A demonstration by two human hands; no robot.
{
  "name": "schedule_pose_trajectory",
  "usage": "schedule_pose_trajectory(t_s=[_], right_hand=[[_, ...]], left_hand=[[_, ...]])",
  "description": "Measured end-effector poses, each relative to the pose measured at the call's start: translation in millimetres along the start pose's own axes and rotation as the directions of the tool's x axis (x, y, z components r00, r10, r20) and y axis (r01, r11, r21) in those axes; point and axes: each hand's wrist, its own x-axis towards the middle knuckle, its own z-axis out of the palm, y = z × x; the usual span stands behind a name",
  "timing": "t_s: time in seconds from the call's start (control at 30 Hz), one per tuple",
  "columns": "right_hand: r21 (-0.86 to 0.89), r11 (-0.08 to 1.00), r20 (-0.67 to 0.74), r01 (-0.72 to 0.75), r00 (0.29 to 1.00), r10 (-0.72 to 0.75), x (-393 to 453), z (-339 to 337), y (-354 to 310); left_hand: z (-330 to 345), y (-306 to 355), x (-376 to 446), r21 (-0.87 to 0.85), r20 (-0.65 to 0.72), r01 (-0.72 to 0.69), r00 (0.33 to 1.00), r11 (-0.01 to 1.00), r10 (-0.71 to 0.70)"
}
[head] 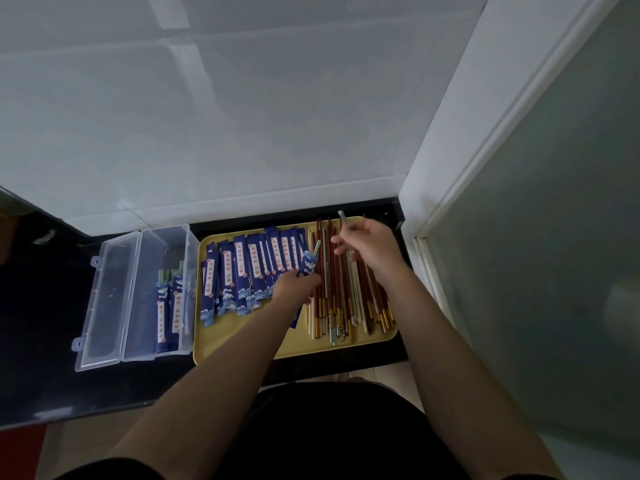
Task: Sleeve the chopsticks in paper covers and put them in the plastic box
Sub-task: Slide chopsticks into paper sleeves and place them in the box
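- A person's left hand (296,284) reaches over a flat yellow rectangular tray (242,344), fingers curled around a dark blue printed paper chopstick cover (308,263) held slanted above the tray; the pale green tip of a chopstick (316,247) pokes out of the cover's upper end.
- The right hand (372,245) hovers over the far right part of the tray, fingers pinching a second pale green chopstick (343,220), whose tip points up and away toward the wall.
- Both bare forearms stretch forward from the bottom edge of the view, the left crossing the tray's near rim.
- On the tray's left half lies a spread of empty dark blue paper covers (242,271), overlapping in rows.
- On the right half sits a loose pile of bare chopsticks (346,299), red-brown with gold ends mixed with cream and pale green ones, lying roughly parallel.
- A clear plastic hinged box (152,292) stands just left of the tray on the black countertop (41,323), its lid (104,299) folded open to the left.
- Inside the box lie several already sleeved chopsticks (168,306), green tips showing at the far end of their blue covers.
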Motion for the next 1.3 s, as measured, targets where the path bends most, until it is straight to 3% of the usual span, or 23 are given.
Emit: schedule_pose_trajectory(t_s=[0.13, 0.37, 0.47, 0.53, 0.6, 0.67, 0.8, 1.03, 1.2, 1.3], right_hand=[[0.075, 0.989, -0.103, 0.131, 0.987, -0.123, 4, 0, -14], [-0.069, 0.975, -0.116, 0.213, 0.969, -0.220, 4, 10, -20], [-0.135, 0.967, -0.066, 0.216, 0.972, -0.226, 4, 12, -18], [-0.238, 0.946, 0.041, 0.221, 0.975, -0.217, 5, 12, -16], [-0.398, 0.885, 0.159, 0.241, 0.968, -0.192, 5, 11, -16], [-0.495, 0.831, 0.164, 0.254, 0.966, -0.198, 5, 10, -19], [-0.426, 0.873, 0.048, 0.238, 0.969, -0.241, 3, 11, -30], [-0.481, 0.829, 0.154, 0.285, 0.958, -0.240, 2, 33, -29], [-0.474, 0.842, 0.132, 0.258, 0.966, -0.222, 5, 50, -28], [-0.457, 0.860, 0.101, 0.229, 0.973, -0.205, 7, 65, -28]], left_hand=[[-5, 3, -1, 0.002, 0.003, 0.010, 1.000, 1.000, -0.010], [-4, 5, 0, 0.071, 0.020, -0.049, 0.999, 0.996, 0.048], [-4, 7, -2, 0.093, 0.023, -0.082, 0.996, 0.992, 0.080], [-3, 9, -3, 0.104, 0.022, -0.105, 0.994, 0.989, 0.103], [-4, 11, -4, 0.106, 0.015, -0.128, 0.992, 0.986, 0.127], [-5, 12, -5, 0.090, 0.009, -0.145, 0.989, 0.985, 0.145], [-10, 14, -4, 0.045, -0.012, -0.150, 0.988, 0.988, 0.151], [-24, 19, -4, 0.009, -0.010, -0.149, 0.989, 0.989, 0.150], [-45, 21, -11, -0.147, 0.152, -0.264, 0.946, 0.953, 0.285], [-62, 20, -14, -0.216, 0.173, -0.272, 0.935, 0.938, 0.311]])
